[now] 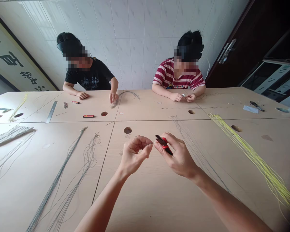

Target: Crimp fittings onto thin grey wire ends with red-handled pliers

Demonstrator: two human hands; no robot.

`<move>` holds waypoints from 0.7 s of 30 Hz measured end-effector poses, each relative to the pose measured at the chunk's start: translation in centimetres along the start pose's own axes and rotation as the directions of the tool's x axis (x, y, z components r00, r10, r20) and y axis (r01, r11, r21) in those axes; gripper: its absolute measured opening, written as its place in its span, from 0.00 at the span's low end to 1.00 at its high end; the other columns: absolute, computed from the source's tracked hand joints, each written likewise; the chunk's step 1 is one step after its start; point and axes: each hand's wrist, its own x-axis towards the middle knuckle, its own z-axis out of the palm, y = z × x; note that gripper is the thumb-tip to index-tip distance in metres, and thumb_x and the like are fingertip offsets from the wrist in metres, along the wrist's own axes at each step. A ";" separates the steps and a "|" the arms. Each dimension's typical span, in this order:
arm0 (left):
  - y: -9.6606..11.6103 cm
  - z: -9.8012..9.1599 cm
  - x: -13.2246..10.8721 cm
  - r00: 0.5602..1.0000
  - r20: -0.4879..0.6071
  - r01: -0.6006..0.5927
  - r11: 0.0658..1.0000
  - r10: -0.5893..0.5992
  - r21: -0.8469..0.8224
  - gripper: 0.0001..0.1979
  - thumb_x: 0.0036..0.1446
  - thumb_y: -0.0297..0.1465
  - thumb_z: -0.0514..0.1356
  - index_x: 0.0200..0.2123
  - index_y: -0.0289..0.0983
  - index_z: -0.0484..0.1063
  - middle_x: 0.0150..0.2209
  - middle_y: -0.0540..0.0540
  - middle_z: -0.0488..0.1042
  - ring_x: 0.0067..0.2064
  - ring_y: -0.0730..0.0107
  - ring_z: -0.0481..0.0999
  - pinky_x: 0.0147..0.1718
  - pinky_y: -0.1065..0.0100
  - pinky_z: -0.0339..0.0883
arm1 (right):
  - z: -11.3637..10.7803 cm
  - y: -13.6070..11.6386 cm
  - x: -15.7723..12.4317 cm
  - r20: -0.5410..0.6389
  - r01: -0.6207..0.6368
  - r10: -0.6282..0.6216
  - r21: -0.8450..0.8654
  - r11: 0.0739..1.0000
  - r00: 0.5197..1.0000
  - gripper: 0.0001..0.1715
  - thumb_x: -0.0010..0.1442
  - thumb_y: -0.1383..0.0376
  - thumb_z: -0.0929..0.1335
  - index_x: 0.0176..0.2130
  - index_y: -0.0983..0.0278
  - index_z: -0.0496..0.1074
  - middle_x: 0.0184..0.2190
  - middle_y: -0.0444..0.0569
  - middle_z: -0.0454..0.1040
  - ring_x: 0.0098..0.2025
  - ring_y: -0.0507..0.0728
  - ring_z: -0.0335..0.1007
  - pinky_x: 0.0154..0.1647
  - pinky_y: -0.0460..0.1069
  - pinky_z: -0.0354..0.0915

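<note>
My left hand (pixel 134 154) pinches the end of a thin wire (pixel 150 144) between thumb and fingertips, above the middle of the table. Close on its right, my right hand (pixel 181 158) is wrapped round small pliers (pixel 161 140) with red and black handles. Their dark jaws point up and left, apart from the left fingers. The right fingertips come close to the wire's tip; whether they touch it I cannot tell. Most of the wire is hidden by the left hand or too thin to follow.
Grey wire bundles (pixel 60 175) lie at left, with a yellow bundle (pixel 253 158) at right. Loose grey wires (pixel 195 145) lie beside my right arm. Across the table, a person in black (pixel 91 75) and a person in stripes (pixel 178 75) handle small pieces. Round holes (pixel 128 130) pierce the tabletop.
</note>
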 end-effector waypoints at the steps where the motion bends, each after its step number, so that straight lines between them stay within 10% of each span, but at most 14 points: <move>1: 0.0 0.0 0.0 1.000 0.000 0.001 1.000 -0.001 0.005 0.04 0.57 0.29 0.62 0.30 0.35 0.73 0.23 0.51 0.70 0.22 0.80 0.66 0.21 0.76 0.63 | 0.0 0.0 0.0 -0.002 0.003 -0.003 0.003 1.000 1.000 0.13 0.63 0.67 0.63 0.28 0.60 0.55 0.24 0.41 0.61 0.29 0.52 0.58 0.32 0.49 0.56; 21: 0.4 0.0 -0.1 0.999 -0.009 -0.041 0.998 0.041 0.041 0.05 0.57 0.26 0.60 0.28 0.35 0.70 0.20 0.55 0.66 0.21 0.82 0.64 0.21 0.77 0.61 | -0.1 0.1 0.0 -0.008 0.071 -0.071 -0.020 0.997 0.997 0.11 0.60 0.73 0.64 0.30 0.60 0.58 0.25 0.41 0.61 0.29 0.51 0.57 0.31 0.48 0.56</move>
